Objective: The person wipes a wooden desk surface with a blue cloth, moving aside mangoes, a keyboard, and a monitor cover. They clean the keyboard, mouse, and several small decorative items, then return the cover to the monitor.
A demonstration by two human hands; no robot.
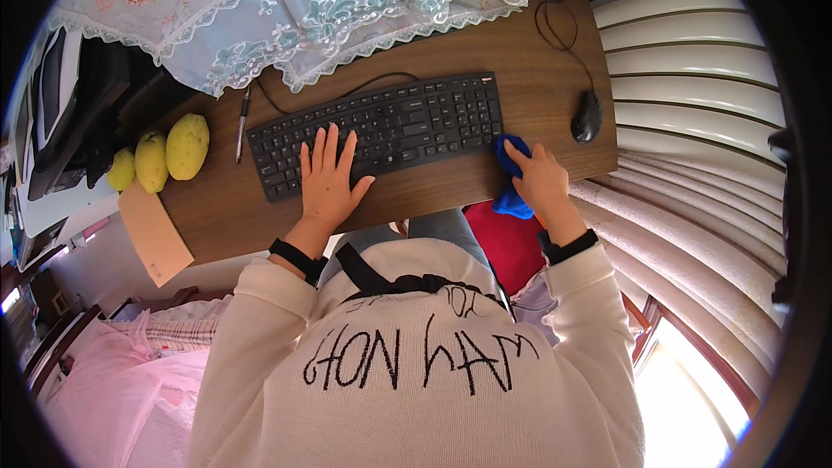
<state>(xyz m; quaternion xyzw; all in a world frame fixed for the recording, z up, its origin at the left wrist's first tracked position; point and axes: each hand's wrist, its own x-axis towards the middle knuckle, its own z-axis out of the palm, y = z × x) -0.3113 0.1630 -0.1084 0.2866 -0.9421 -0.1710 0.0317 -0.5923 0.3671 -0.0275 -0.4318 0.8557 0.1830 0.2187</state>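
Note:
A black computer keyboard (416,123) lies slightly tilted on the brown wooden desk (539,65). My left hand (331,182) rests flat over its left part, fingers spread across the keys. At the keyboard's lower right corner, my right hand (543,179) holds a blue cloth (510,149); one end of the cloth hangs over the desk's front edge. Right of that hand sits a black wired mouse (587,118). A pen (242,127) lies just left of the keyboard.
Several yellow-green fruits (187,146) and a tan paper envelope (156,234) are at the desk's left end, beside stacked dark items (97,104). A lace-edged floral cover (325,6) drapes over the back. A white ribbed radiator (689,65) stands along the right side.

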